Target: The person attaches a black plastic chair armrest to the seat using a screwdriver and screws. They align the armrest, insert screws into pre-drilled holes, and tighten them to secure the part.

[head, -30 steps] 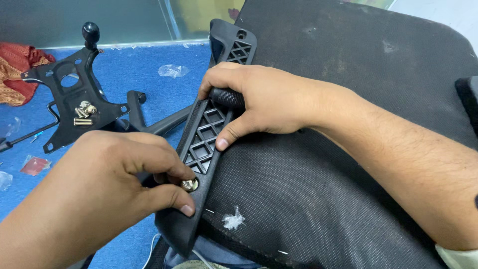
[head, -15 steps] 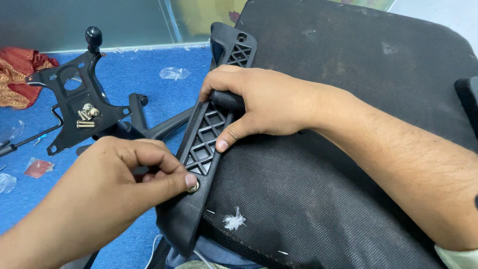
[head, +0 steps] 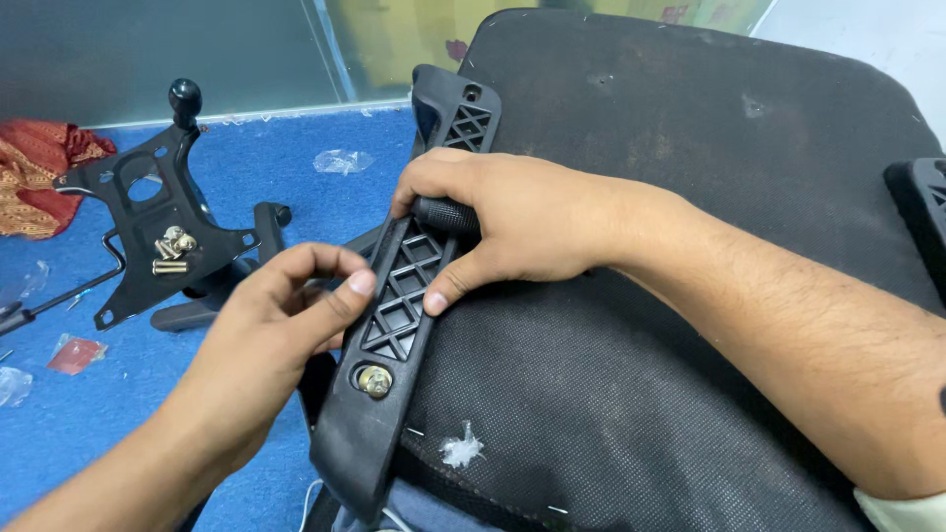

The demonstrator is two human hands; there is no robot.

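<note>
A black plastic armrest bracket (head: 399, 325) with a lattice of openings lies along the left edge of an upturned black chair seat (head: 670, 296). A brass-coloured bolt (head: 374, 380) sits in a hole near the bracket's lower end. My right hand (head: 503, 222) rests on the bracket's middle, its fingers curled around a black ribbed tool handle (head: 445, 214). My left hand (head: 281, 330) hovers just left of the bracket, fingers loosely curled and holding nothing, thumb near the lattice.
On the blue carpet (head: 89, 433) to the left lies a black metal chair mechanism plate (head: 158, 232) with a knobbed lever and several loose bolts (head: 172, 246) on it. A red cloth (head: 39, 172) lies at far left. Another armrest (head: 921, 212) shows at right.
My left hand has lifted off the bolt and drawn back to the left, leaving the bolt seated in the bracket hole. My right hand has stayed put.
</note>
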